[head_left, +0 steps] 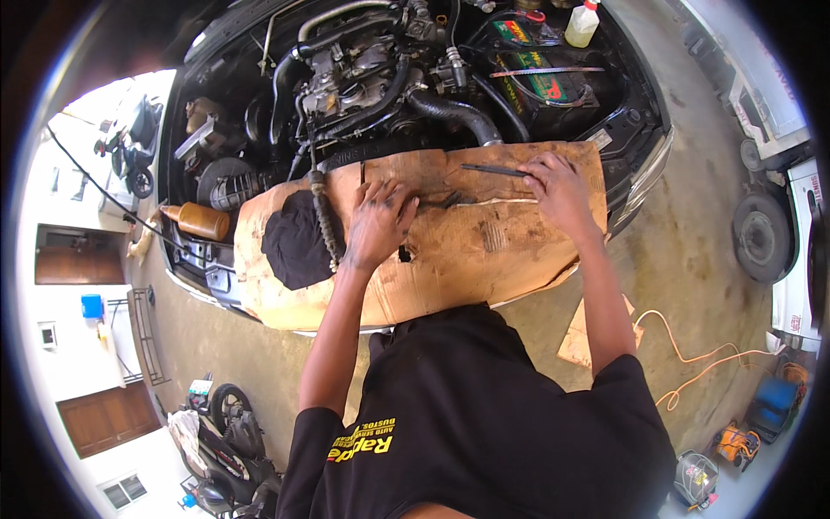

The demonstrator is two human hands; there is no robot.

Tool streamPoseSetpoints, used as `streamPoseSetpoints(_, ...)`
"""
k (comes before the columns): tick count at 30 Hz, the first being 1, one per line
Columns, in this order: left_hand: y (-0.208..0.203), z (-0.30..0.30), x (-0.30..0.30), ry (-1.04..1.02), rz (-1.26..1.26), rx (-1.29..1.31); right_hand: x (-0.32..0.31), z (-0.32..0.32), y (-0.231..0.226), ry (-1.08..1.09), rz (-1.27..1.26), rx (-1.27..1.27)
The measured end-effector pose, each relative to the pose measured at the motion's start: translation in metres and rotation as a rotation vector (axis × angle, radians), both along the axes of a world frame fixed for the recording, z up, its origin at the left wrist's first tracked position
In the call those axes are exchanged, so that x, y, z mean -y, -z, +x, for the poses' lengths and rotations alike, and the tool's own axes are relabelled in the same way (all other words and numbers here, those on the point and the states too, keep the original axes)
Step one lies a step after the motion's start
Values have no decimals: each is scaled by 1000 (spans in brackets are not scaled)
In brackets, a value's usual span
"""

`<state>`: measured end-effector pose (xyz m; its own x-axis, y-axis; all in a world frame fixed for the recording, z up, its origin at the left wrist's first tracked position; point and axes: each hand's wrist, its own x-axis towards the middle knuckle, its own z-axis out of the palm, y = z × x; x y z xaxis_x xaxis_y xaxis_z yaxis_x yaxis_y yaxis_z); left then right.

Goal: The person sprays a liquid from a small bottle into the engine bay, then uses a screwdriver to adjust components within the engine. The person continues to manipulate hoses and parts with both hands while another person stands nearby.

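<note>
My right hand (558, 192) is closed on one end of a thin dark rod-shaped tool (493, 169) that points left over the cardboard. My left hand (379, 218) rests palm down on the stained cardboard sheet (458, 268), its fingers somewhat apart. A short dark rod (362, 173) shows just beyond its fingertips; I cannot tell whether they touch. Left of that hand, a ribbed, grimy tool-like shaft (322, 212) lies across a black cloth (294, 242). Between my hands is a torn slit in the cardboard with a dark piece (451, 200) beside it.
Beyond the cardboard is an open engine bay with an engine (354, 78), a battery (545, 82) and a bottle of yellowish liquid (583, 24). A brown bottle (197, 221) lies at the left edge. An orange cord (683, 355) runs over the floor at right; motorcycles (225, 458) stand at left.
</note>
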<state>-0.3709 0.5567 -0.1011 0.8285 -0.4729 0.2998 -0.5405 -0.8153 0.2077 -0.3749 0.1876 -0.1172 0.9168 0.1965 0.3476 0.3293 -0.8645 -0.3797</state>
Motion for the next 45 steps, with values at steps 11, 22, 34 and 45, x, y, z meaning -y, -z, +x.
streamPoseSetpoints(11, -16, -8, -14, -49, -129, -12, 31, 154, -29, 183, 49, 186)
streamPoseSetpoints(22, -58, -35, -103, -198, -329, 17, 55, 236, -41, 80, -452, 92)
streamPoseSetpoints(34, -94, 77, -164, 14, -662, 171, -221, 129, -159, -170, -306, 312)
streamPoseSetpoints(45, -58, 253, -209, 198, -667, -135, -336, 189, -166, -20, -355, 729)
